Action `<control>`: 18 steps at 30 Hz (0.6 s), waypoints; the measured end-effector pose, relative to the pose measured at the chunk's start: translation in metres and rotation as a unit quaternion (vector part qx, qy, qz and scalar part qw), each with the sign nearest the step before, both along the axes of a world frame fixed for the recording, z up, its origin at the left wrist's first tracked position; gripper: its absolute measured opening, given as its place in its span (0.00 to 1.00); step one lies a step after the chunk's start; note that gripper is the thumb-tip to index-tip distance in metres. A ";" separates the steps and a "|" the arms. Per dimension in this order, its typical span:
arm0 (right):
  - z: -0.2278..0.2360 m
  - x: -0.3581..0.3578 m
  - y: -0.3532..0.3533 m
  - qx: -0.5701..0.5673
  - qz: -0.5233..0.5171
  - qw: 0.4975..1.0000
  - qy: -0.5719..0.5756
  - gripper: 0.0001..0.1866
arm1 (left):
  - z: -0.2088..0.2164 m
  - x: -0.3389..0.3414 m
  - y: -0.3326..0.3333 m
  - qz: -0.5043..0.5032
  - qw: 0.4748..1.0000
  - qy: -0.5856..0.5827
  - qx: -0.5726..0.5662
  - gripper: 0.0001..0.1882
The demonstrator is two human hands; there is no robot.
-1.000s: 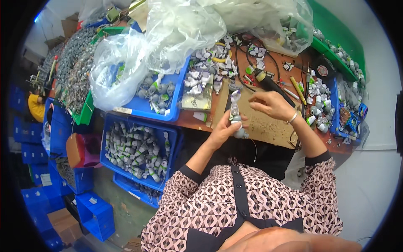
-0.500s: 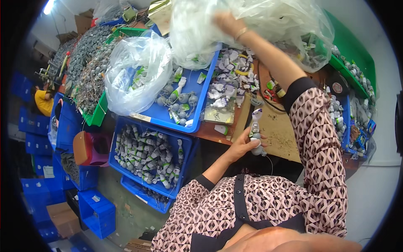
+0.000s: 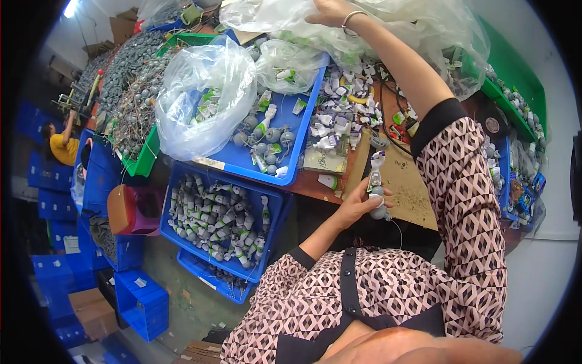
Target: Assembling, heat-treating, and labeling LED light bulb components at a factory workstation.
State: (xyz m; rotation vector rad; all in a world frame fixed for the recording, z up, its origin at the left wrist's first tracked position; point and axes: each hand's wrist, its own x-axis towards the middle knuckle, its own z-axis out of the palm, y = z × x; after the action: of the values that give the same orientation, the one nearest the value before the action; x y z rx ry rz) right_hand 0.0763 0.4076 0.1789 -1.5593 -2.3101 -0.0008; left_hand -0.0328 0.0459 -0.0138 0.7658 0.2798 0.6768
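My left grip (image 3: 356, 206) clamped the grey-and-white piece (image 3: 376, 178) near the cardboard (image 3: 413, 200). Right grip (image 3: 333, 11) was at the clear plastic (image 3: 327, 37), closure indeterminable; loose parts (image 3: 330, 126) crowded the counter (image 3: 304, 186).

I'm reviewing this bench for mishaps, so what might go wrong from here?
The right hand is at the clear plastic sheeting; pulling it might scatter the loose white parts close by. The left hand holds a grey-and-white piece whose thin wire hangs toward the patterned shirt and could snag.
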 end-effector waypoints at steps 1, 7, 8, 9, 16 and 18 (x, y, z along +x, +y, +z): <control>-0.004 -0.007 -0.014 0.051 0.024 0.998 0.029 0.34 | 0.000 -0.002 0.000 0.004 1.000 0.002 -0.003 0.23; 0.004 -0.007 -0.073 0.156 0.167 0.965 0.126 0.32 | 0.002 -0.001 0.002 -0.011 1.000 0.001 -0.001 0.24; 0.003 -0.009 -0.086 0.206 0.149 0.956 0.149 0.28 | 0.000 -0.002 0.001 -0.008 1.000 -0.001 -0.005 0.24; -0.006 -0.009 -0.092 0.205 0.147 0.956 0.151 0.28 | -0.002 -0.004 0.001 -0.004 1.000 -0.002 -0.008 0.23; -0.080 0.053 -0.100 -0.190 -0.135 0.861 0.451 0.35 | -0.002 -0.001 0.000 -0.022 1.000 0.018 -0.002 0.22; -0.109 0.053 -0.075 -0.082 -0.107 0.925 0.357 0.41 | 0.003 0.004 0.002 -0.018 0.999 0.030 0.002 0.22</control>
State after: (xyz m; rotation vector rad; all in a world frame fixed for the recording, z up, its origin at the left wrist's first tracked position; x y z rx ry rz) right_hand 0.1289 0.3326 0.0695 -1.5389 -1.5938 0.6148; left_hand -0.0289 0.0482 -0.0107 0.7936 0.3192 0.6220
